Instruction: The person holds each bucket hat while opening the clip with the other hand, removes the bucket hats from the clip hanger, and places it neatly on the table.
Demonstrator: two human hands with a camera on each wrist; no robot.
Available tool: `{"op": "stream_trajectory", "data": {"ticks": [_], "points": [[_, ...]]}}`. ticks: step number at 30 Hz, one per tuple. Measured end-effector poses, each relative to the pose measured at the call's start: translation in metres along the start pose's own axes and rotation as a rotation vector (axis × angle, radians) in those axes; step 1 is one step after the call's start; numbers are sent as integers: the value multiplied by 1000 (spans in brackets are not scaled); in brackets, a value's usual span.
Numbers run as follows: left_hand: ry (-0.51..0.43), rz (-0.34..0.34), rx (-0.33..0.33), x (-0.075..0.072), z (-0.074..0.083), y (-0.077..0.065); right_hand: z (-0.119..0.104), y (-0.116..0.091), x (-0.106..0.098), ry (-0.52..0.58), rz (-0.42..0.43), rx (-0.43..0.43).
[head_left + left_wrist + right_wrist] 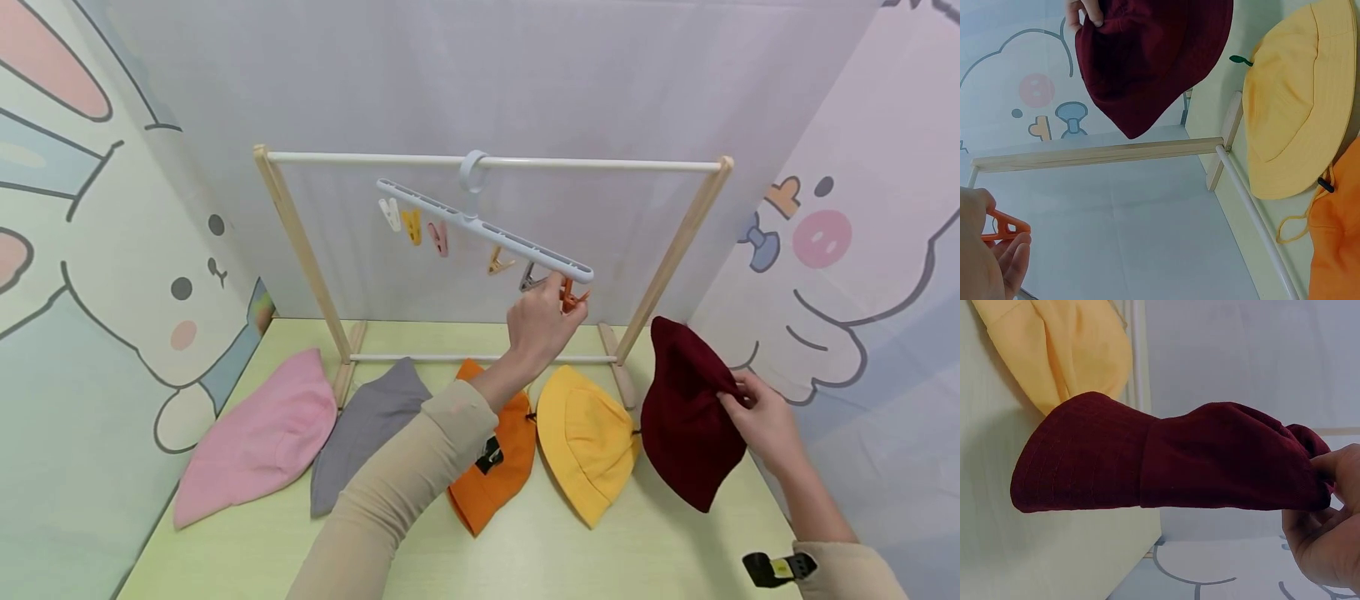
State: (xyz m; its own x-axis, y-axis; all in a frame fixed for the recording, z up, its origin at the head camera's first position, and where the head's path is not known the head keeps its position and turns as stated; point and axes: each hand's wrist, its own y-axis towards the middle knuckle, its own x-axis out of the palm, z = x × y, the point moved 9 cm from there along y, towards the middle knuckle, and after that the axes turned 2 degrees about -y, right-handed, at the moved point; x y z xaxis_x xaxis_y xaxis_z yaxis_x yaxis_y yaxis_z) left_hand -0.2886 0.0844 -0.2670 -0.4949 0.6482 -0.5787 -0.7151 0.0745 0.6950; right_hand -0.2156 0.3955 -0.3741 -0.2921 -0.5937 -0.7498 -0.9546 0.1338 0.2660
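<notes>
At the right end of a pale blue hanger bar [517, 243], my left hand [542, 321] pinches an orange clothespin [572, 296]. The left wrist view shows that orange clothespin [1010, 226] between thumb and fingers. My right hand [765, 421] grips a dark red bucket hat [686, 408] by its crown, off the table at the right. In the right wrist view the hat [1210, 459] hangs folded from thumb and fingers [1329, 540], its brim away from the hand. The hat and the orange clothespin are apart.
The hanger hooks over the white rail [360, 158] of a wooden rack. Other clothespins, including a yellow one [412, 227], hang from the bar. Pink [262, 433], grey [367, 433], orange [517, 442] and yellow [588, 433] hats lie along the table [600, 558].
</notes>
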Motion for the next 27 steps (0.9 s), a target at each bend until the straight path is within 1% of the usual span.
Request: {"op": "stream_trajectory", "data": {"ticks": [8, 13, 19, 27], "points": [[-4, -10, -3, 1, 0, 1, 14, 1, 7, 14, -11, -1], [-5, -13, -11, 2, -1, 0, 22, 0, 13, 9, -39, 12], [3, -9, 1, 2, 0, 0, 35, -1, 19, -5, -64, 30], [-9, -6, 5, 2, 1, 1, 53, -1, 27, 20, -84, 49]]}}
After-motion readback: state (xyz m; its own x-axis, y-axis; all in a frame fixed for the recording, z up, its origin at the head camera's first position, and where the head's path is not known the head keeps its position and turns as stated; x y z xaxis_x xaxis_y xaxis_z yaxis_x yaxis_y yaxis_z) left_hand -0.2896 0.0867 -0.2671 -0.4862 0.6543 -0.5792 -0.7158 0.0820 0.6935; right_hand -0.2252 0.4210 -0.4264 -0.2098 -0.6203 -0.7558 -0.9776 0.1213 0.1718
